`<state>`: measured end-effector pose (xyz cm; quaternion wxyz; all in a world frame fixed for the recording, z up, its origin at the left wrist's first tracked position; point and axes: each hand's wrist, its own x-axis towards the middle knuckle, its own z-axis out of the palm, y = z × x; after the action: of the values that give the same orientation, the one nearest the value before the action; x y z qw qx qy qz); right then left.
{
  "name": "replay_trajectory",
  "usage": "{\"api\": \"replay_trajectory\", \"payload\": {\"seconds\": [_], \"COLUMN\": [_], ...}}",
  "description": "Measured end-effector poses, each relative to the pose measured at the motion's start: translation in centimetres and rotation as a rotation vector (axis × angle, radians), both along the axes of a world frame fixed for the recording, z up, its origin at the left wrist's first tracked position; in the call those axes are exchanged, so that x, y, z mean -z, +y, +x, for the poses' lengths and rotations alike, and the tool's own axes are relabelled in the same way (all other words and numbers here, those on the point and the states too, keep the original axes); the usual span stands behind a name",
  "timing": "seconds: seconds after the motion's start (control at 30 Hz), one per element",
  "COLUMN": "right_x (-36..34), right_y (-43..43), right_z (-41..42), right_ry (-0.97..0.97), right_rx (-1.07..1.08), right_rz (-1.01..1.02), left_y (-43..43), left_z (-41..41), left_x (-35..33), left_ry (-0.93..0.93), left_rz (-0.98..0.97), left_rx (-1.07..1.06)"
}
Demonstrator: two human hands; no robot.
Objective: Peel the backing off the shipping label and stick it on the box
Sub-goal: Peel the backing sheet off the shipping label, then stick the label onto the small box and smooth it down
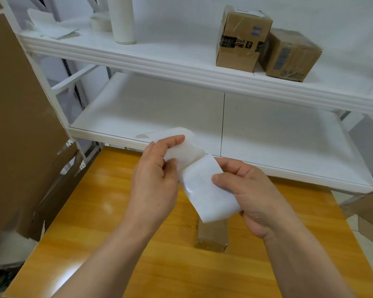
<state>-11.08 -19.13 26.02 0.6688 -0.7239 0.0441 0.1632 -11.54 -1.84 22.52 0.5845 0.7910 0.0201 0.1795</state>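
While the left hand (153, 181) pinches the backing (181, 145) in curled fingers and the right hand (250, 194) grips the shipping label (207, 190), both just above the box (211, 235), peeling looks about half done — sticking remains.

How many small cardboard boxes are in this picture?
3: a tall box and a squat box together on the upper shelf, a third box on the wooden table, half hidden behind the label. Others may be hidden.

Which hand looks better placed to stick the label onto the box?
Probably the right hand: it pinches the label above the box, while the left hand holds the backing.
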Motion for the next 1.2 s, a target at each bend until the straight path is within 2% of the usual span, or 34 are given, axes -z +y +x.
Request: {"api": "replay_trajectory", "payload": {"seconds": [0.23,0.53,0.83,1.2], "right_x": [0.1,0.4,2.3,6.2], "right_y": [0.0,-0.2,0.2,0.9], "right_z": [0.2,1.0,2.9,4.9], "right_ry": [0.012,0.042,0.107,0.253], "right_rx": [0.011,0.092,0.19,0.252], "right_rz": [0.003,-0.003,-0.002,-0.045], "left_y": [0.2,1.0,2.0,3.5], "left_z": [0.3,1.2,2.8,4.7], "left_x": [0.3,1.7,6.5,16.6], "left_ry": [0.017,0.166,0.357,0.594], "left_rz": [-0.02,-0.13,-0.047,0.158], "left_rx": [0.01,0.005,0.036,0.126]}}
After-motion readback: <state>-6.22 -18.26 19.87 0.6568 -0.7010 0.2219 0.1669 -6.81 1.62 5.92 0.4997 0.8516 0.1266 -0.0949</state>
